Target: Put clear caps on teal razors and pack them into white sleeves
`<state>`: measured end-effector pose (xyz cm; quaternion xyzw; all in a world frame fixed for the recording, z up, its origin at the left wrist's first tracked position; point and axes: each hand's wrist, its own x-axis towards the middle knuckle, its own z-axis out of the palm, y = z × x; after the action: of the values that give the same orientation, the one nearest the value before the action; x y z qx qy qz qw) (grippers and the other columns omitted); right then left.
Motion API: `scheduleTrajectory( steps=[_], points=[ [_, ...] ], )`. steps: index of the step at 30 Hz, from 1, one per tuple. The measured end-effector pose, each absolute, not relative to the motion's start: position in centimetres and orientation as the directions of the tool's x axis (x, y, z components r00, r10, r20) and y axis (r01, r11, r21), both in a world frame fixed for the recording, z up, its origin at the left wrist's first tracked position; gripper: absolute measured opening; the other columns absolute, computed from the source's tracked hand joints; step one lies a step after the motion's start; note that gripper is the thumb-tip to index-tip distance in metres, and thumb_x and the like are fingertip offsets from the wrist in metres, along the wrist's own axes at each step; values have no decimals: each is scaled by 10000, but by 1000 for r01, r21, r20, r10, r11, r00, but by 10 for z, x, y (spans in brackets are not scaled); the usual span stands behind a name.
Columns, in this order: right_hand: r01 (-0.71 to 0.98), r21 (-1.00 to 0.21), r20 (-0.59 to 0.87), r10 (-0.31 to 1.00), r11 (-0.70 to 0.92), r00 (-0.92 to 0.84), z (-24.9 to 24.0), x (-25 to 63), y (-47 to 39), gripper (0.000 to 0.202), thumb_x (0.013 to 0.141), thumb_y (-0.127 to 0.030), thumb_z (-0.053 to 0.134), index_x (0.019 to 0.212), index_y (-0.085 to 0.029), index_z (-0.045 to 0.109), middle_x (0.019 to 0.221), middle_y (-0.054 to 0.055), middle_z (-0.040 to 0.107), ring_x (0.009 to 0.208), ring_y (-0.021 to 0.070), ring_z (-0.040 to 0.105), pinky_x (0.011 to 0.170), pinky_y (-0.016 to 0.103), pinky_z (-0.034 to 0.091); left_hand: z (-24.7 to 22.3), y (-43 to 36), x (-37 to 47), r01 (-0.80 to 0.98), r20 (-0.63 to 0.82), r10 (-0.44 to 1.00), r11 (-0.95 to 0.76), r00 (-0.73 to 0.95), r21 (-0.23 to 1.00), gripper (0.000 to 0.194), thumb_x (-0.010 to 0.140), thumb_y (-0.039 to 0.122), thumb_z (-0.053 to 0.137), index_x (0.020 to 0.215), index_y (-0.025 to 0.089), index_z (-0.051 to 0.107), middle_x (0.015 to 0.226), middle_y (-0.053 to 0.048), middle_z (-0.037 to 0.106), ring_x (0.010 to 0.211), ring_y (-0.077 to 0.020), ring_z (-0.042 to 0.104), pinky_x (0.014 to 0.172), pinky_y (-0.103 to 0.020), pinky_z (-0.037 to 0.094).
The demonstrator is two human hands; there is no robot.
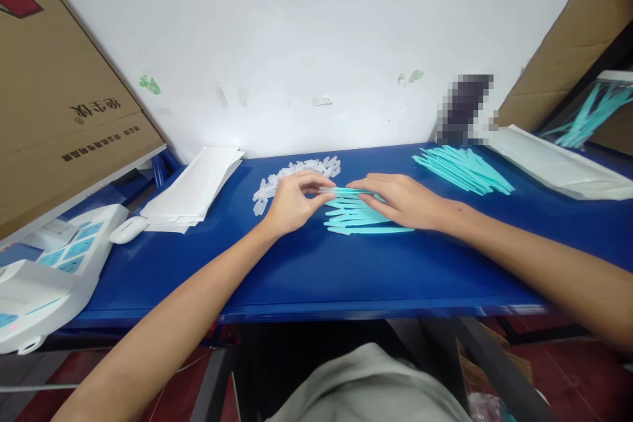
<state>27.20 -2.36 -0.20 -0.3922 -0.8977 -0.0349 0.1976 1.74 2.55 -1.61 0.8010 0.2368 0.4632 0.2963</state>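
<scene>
Thumb and fingers of my left hand [294,203] pinch a small translucent cap [325,190] at the left end of a turquoise eyebrow razor [346,192]. The razor's other end is under the fingers of my right hand [401,199], which close on it from the right. Below both hands several more turquoise razors [352,217] lie side by side on the blue table, partly covered by my right hand. Behind my left hand is a loose pile of translucent caps [310,167]; its near part is hidden by the hand.
Another heap of turquoise razors [462,170] lies at the right. White paper sleeves [192,188] are stacked at the left, near a white device [89,244]. A pale tray [564,161] stands far right. Cardboard [64,92] and a white wall [316,46] bound the blue table [316,277].
</scene>
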Motion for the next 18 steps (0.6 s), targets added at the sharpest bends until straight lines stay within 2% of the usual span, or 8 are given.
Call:
scheduleTrajectory(
  steps=[7, 13, 18],
  points=[
    [704, -58, 430, 654, 708, -622, 2, 262, -30, 416, 1070, -315, 384, 1335, -133, 648, 969, 123, 714, 793, 227, 653, 708, 324, 467, -11, 19, 21, 159, 593, 693, -695, 411, 701, 217, 778, 353, 856, 899, 179, 807, 913, -77, 779, 826, -190, 711, 789, -330, 605],
    [705, -71, 406, 666, 706, -625, 2, 258, -33, 431, 1076, -340, 370, 1330, -139, 655, 913, 113, 687, 747, 214, 617, 656, 304, 425, -7, 14, 24, 146, 542, 735, -639, 408, 756, 316, 701, 444, 905, 844, 174, 821, 818, -69, 770, 740, -187, 703, 711, -320, 602],
    [698, -82, 386, 669, 711, -636, 3, 257, -35, 430, 1077, -324, 349, 1318, -145, 656, 876, 100, 668, 690, 194, 573, 625, 292, 405, -5, 12, 27, 146, 497, 762, -595, 414, 790, 341, 657, 454, 926, 823, 173, 827, 769, -66, 768, 684, -191, 698, 639, -317, 597]
  ],
)
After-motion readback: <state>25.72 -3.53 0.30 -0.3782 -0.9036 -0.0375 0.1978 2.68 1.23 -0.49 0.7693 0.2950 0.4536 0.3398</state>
